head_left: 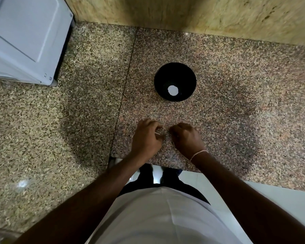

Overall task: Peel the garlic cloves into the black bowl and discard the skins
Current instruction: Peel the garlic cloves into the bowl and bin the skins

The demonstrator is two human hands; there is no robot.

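Bare granite counter [227, 120] around the black bowl [175, 81]; white appliance [25, 37] far left, wall [183, 13] behind.

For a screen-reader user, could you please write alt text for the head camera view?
Seen from above, a person's left hand and right hand, fingers curled, work close together low over a speckled granite counter, a thin pale sliver showing at the left fingers. Beyond them stands a black bowl holding one white piece; a white appliance sits far left.

You get dim, overhead light: your shadow darkens the tabletop [218, 120] centre, a small glare spot sits at eight o'clock, and wide-angle bending and soft blur smear every edge.
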